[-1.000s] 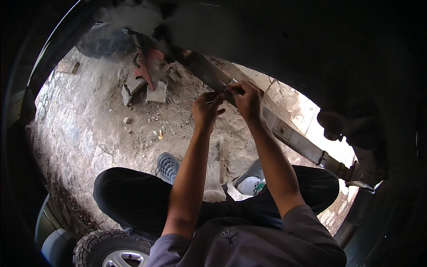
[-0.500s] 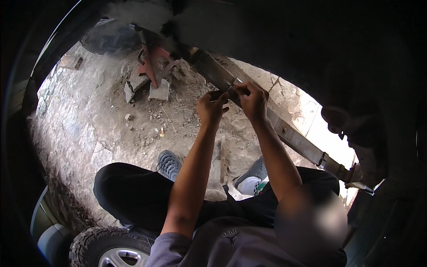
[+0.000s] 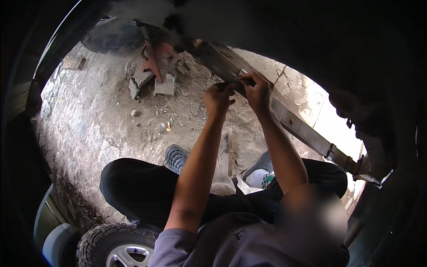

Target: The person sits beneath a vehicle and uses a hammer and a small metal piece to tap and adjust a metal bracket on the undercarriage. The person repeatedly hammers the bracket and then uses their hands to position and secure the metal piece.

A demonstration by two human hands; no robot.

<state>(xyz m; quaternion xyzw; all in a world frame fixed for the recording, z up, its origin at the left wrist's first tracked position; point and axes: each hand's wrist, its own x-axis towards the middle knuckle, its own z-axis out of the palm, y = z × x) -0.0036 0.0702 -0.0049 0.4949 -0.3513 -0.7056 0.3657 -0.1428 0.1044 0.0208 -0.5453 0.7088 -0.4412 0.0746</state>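
Observation:
A long metal bar point(image 3: 304, 127) runs slantwise under the vehicle, from the upper middle down to the lower right. Both of my hands are raised to it, close together, where a small shiny metal piece point(image 3: 242, 72) shows on the bar. My left hand point(image 3: 216, 101) is closed, its thumb and fingertips pinched at the near side of the bar. Just right of it, my right hand point(image 3: 259, 92) is closed too, with thumb and forefinger pinching beside the shiny piece. Whatever the fingertips hold is too small and dark to make out.
A red jack stand point(image 3: 155, 62) stands among broken concrete blocks point(image 3: 164, 85) on the dirt ground. The dark vehicle underside hangs overhead and to the right. A wheel with a knobby tyre point(image 3: 95, 249) lies lower left. A narrow strip point(image 3: 230, 151) lies between my shoes.
The whole view has shifted slightly, so things sit a little further right. My hands stay at the same spot on the bar, with only small finger movement.

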